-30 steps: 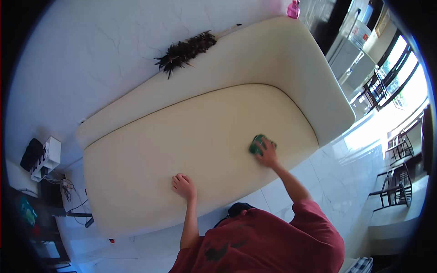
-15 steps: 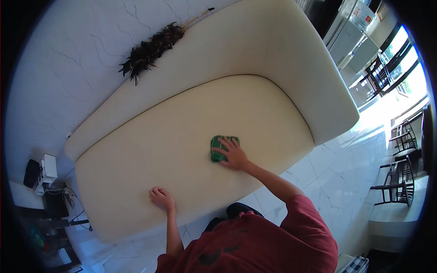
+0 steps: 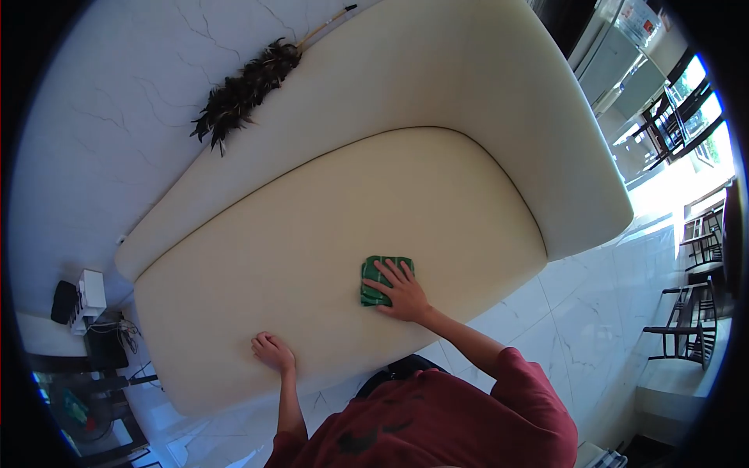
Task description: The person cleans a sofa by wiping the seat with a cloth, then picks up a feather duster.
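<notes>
My right hand lies flat with its fingers spread on a folded green cloth with pale lines. It presses the cloth against the cream sofa seat, right of the seat's middle. Lower left, my left hand rests on the same seat near its front edge. Its fingers are curled in, and nothing shows in them. Along the top of the sofa's backrest lies a dark feather duster with a thin handle, out of reach of both hands.
The sofa's curved arm rises at the right. Behind the backrest stands a white veined wall. A white box and cables are at the left. Dark chairs stand on the shiny tiled floor at the right.
My right hand and the green cloth have slid across the seat toward its front edge, nearer my body. My left hand stays at about the same spot. The view has shifted slightly.
</notes>
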A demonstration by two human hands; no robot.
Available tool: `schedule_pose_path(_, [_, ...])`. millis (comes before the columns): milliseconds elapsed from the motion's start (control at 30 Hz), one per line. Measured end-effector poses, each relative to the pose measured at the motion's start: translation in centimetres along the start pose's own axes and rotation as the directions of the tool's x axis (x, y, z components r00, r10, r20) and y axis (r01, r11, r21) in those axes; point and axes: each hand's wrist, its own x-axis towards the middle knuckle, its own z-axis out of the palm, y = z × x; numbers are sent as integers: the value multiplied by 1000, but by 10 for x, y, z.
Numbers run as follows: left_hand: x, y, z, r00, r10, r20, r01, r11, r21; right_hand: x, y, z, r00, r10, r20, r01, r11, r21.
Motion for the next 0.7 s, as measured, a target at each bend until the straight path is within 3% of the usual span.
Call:
schedule_pose_path(33, [3,1,1,1000,13,-2,-13,1000,-7,-3,14,-8,1000,10,-10,-10,1000,-3])
schedule_pose_path(100, [-1,0,0,1000,0,-9,0,1000,-8,-6,50,-29,974,205,-99,-215,971,-109])
schedule_pose_path(200, [-1,0,1,1000,-3,1,3,1000,14,13,139,-50,877,375,-301,-437,882,-175])
schedule_pose_path(300, [0,4,-1,1000,-11,3,11,1000,-2,59,227,-74,748,527,-404,-618,775,-132])
schedule_pose_path(367, [-1,4,0,1000,-19,6,18,1000,22,101,260,-86,648,655,-388,-725,687,-52])
schedule_pose_path(467, [-1,6,2,1000,-31,4,31,998,61,171,254,-72,636,672,-378,-740,671,-52])
schedule_pose_path(600, [-1,4,3,999,-32,29,31,998,46,255,172,-11,893,362,-268,-420,883,-209])
schedule_pose_path(667, [-1,6,-2,998,-39,43,37,998,44,275,119,23,958,170,-232,-215,959,-184])
schedule_pose_path(700, [-1,7,-4,998,-35,56,33,999,23,276,104,30,959,168,-228,-211,961,-178])
